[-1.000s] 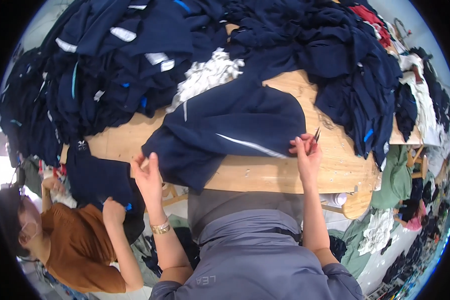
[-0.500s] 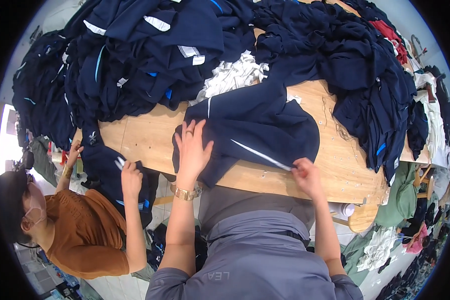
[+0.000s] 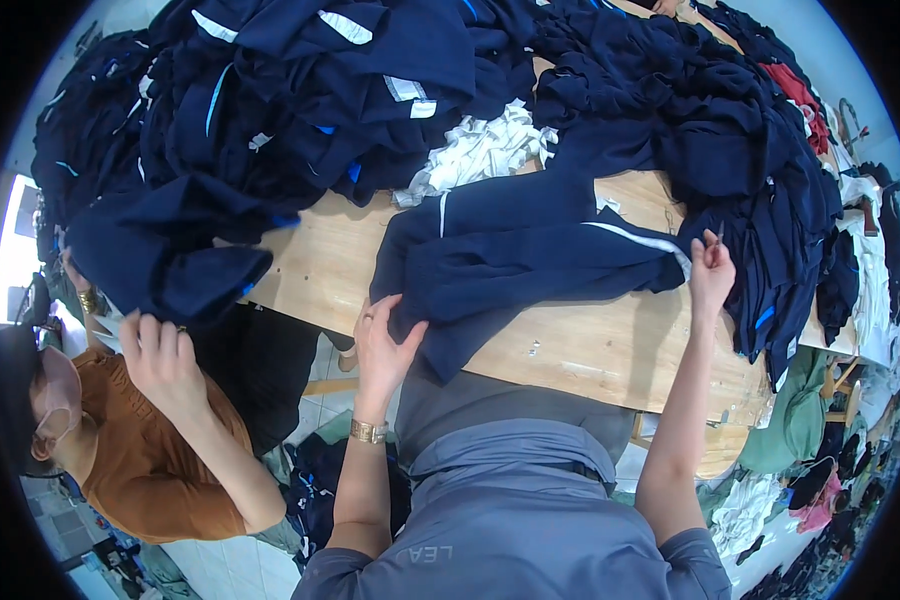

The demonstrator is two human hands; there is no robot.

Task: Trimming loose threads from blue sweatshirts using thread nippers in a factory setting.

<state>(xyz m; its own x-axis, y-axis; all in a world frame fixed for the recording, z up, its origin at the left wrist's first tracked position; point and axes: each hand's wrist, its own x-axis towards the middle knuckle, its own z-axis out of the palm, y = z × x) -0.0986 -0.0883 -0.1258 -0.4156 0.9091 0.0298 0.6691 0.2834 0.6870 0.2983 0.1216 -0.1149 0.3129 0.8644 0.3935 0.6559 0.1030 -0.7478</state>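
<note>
Your left hand (image 3: 388, 345), just below the middle of the frame, is spread, thumb apart from the fingers, touching the lower left edge of the navy garment (image 3: 530, 250) without clasping it. With so light a hold, a hard pull rightward could drag the cloth away — or its bottom corner, right at the near edge of the table (image 3: 580, 350), could slip off.

Your right hand (image 3: 712, 275), right of centre, has its fingers closed round a small dark tool (image 3: 720, 242); I can't tell whether they pinch cloth too. Held so near the fabric, the tool's tip could nick or snag it.

The garment lies mid-frame, gathered into long folds narrowing rightward, with a white stripe (image 3: 650, 237) curving along its upper right side and a short white line at upper left.

Beyond it, the garment meets the navy pile (image 3: 630, 120) at upper right; if they're tangled, a tug could bring both. White scraps (image 3: 480, 150) sit at upper centre, close enough to catch underneath.
</note>
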